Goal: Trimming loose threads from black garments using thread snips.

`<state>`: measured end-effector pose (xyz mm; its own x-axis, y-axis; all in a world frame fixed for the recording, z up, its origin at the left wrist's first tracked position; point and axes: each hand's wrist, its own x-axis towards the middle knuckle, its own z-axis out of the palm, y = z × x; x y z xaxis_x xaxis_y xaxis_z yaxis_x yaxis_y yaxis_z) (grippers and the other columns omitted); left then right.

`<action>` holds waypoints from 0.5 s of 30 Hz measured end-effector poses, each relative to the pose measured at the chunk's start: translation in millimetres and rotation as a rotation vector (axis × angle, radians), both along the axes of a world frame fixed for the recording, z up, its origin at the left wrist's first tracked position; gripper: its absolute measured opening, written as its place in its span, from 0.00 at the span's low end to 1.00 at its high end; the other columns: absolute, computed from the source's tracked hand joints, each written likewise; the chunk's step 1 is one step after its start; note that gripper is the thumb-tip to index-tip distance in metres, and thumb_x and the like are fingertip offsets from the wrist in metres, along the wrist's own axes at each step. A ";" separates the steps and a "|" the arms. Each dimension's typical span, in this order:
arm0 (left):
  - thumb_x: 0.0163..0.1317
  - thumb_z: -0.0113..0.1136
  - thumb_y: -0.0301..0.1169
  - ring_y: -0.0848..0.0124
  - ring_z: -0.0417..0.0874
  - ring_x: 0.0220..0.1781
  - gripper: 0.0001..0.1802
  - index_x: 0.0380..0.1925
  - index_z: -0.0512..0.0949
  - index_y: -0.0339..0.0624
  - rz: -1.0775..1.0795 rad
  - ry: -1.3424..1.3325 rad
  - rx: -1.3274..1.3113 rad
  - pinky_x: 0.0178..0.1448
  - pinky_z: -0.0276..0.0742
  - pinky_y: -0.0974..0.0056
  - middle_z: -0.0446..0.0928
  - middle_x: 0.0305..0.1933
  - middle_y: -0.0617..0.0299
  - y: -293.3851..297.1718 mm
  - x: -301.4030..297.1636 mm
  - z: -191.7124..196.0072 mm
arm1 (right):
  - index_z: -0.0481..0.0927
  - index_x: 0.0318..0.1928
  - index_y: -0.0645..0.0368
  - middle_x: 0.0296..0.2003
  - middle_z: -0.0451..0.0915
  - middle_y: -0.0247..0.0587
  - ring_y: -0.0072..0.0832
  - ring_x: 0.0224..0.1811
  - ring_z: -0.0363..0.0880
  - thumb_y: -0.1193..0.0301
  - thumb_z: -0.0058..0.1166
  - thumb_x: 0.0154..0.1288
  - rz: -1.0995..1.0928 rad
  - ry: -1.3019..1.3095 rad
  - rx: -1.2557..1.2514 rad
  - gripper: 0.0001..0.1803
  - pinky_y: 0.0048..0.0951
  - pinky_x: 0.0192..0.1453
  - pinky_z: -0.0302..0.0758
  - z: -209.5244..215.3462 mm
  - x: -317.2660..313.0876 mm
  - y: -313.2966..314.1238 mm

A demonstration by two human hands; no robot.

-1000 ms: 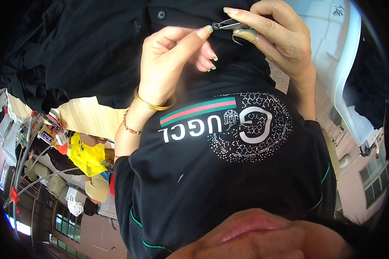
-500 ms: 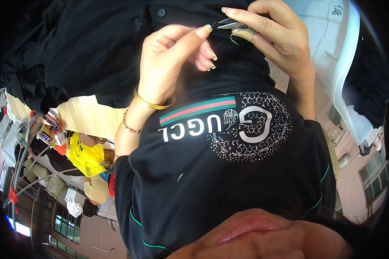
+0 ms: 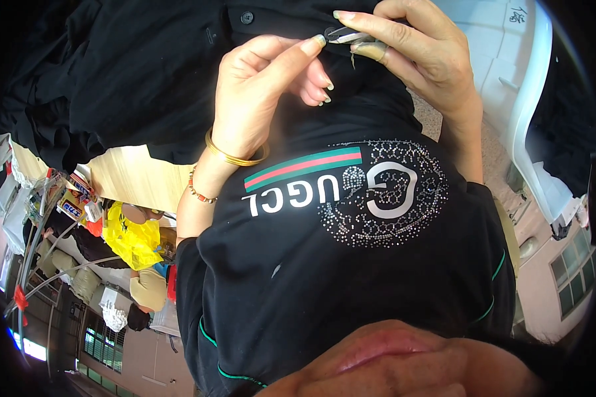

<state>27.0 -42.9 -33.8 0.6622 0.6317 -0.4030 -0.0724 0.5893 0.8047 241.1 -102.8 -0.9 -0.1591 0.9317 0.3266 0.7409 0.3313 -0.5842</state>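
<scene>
Black cloth of a garment (image 3: 146, 73) is spread across the top of the head view. My left hand (image 3: 261, 83) pinches a small dark round button (image 3: 329, 32) on it between thumb and forefinger, the other fingers curled. In my right hand (image 3: 427, 56) is a pair of small metal thread snips (image 3: 349, 38). Their blade tips are beside the button, close to my left fingertips; whether they touch it I cannot tell. A tan wrap covers my right thumb, and a short strand hangs below it. Another black button (image 3: 247, 18) shows on the garment left of my hands.
At the right stands a pale blue plastic piece (image 3: 510, 73) with a curved rim. To the left are a light wooden board (image 3: 136, 178), a yellow plastic bag (image 3: 132, 235) and small packages (image 3: 69, 204). Another person (image 3: 147, 290) is in the left background.
My right hand and the snips have shifted slightly left. The snips' blades have turned a little, and the strand under the thumb hangs straighter. My left hand keeps its pinch.
</scene>
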 end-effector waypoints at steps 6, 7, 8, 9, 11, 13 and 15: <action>0.71 0.58 0.30 0.72 0.82 0.25 0.09 0.37 0.82 0.34 0.008 0.023 0.039 0.33 0.80 0.68 0.81 0.26 0.58 -1.2 0.6 -2.9 | 0.87 0.48 0.56 0.30 0.75 0.34 0.29 0.30 0.75 0.71 0.70 0.54 0.010 0.077 -0.037 0.19 0.27 0.32 0.71 -3.8 1.6 1.1; 0.71 0.58 0.30 0.72 0.82 0.25 0.09 0.37 0.82 0.34 0.006 0.023 0.039 0.33 0.80 0.68 0.81 0.26 0.58 -1.2 0.5 -3.5 | 0.87 0.48 0.56 0.30 0.75 0.34 0.29 0.30 0.75 0.71 0.70 0.54 0.008 0.078 -0.037 0.19 0.27 0.32 0.71 -3.9 1.7 1.0; 0.71 0.58 0.29 0.72 0.82 0.25 0.09 0.37 0.82 0.34 0.011 0.022 0.044 0.33 0.80 0.68 0.82 0.26 0.58 -1.4 0.7 -3.7 | 0.87 0.48 0.56 0.31 0.75 0.34 0.29 0.30 0.75 0.71 0.69 0.54 0.009 0.070 -0.047 0.19 0.27 0.32 0.72 -3.9 1.9 0.8; 0.71 0.58 0.29 0.72 0.82 0.25 0.09 0.37 0.82 0.34 0.015 0.020 0.048 0.33 0.80 0.68 0.82 0.26 0.58 -1.5 0.8 -4.0 | 0.87 0.48 0.56 0.31 0.75 0.35 0.29 0.31 0.75 0.71 0.69 0.54 0.011 0.062 -0.057 0.18 0.27 0.33 0.72 -3.8 2.2 0.7; 0.71 0.59 0.29 0.73 0.83 0.25 0.09 0.37 0.83 0.33 0.013 0.003 0.039 0.34 0.80 0.70 0.83 0.27 0.58 -1.0 -0.2 -5.8 | 0.87 0.48 0.56 0.31 0.75 0.35 0.29 0.31 0.75 0.71 0.69 0.54 0.011 0.066 -0.059 0.18 0.27 0.33 0.72 -3.9 2.2 0.5; 0.71 0.59 0.28 0.74 0.84 0.26 0.09 0.38 0.83 0.33 0.012 -0.012 0.029 0.35 0.81 0.72 0.84 0.28 0.58 -0.8 -0.5 -7.1 | 0.87 0.48 0.56 0.31 0.75 0.35 0.29 0.31 0.75 0.71 0.69 0.55 0.012 0.071 -0.060 0.18 0.27 0.33 0.72 -3.9 2.2 0.5; 0.71 0.59 0.28 0.74 0.84 0.26 0.09 0.37 0.83 0.33 0.017 -0.014 0.026 0.35 0.81 0.72 0.84 0.28 0.58 -1.3 -0.5 -7.2 | 0.87 0.48 0.57 0.31 0.75 0.35 0.29 0.31 0.75 0.72 0.69 0.54 0.015 0.062 -0.056 0.18 0.27 0.33 0.71 -3.6 2.0 0.3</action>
